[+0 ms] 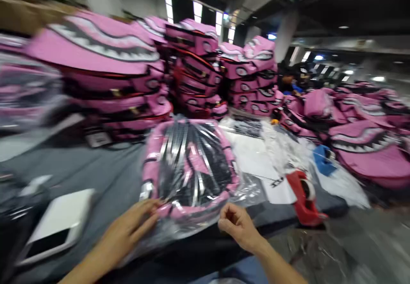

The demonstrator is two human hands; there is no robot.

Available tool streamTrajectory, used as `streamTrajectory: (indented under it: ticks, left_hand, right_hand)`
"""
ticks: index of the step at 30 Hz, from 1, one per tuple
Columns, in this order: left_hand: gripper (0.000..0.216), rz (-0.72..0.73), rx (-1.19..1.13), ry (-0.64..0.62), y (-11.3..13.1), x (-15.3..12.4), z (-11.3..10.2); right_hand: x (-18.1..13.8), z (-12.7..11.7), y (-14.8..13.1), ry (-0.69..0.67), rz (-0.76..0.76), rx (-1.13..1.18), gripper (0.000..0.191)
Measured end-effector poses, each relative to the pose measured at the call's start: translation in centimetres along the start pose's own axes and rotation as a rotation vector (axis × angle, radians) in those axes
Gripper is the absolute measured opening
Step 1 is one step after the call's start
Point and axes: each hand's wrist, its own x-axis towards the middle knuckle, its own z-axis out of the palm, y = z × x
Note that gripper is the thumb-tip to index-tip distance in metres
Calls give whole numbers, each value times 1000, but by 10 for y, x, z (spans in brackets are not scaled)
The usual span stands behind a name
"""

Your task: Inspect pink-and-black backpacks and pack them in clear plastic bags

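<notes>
A pink and black backpack wrapped in a clear plastic bag (pixel 188 168) lies on the grey table (pixel 109 177) in front of me. My left hand (pixel 133 226) rests flat on the bag's near left edge, fingers stretched out. At the bag's near right edge, my right hand (pixel 238 226) has its fingers curled in; whether it pinches the plastic is hidden by blur.
Tall stacks of pink shark-mouth backpacks (pixel 192 70) fill the back and left, with more heaped at the right (pixel 368 147). A red tape dispenser (pixel 304 198) and loose plastic bags and papers (pixel 256 156) lie right of the bag. A white flat box (pixel 60 224) sits near left.
</notes>
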Motion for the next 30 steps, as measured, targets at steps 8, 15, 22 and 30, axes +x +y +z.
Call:
streamTrajectory:
  ticks: [8, 15, 22, 30]
  left_hand:
    - [31, -89, -96, -46, 29, 2, -1]
    - [27, -64, -185, -46, 26, -3, 3]
    - [31, -39, -239, -51, 16, 0, 10]
    - [18, -63, -165, -56, 6, -2, 28]
  right_hand:
    - [149, 61, -42, -739, -438, -1248, 15]
    - [162, 36, -49, -351, -69, -1172, 30]
    - [108, 78, -26, -424, -110, -1330, 40]
    - [103, 69, 13, -213, -217, -1137, 52]
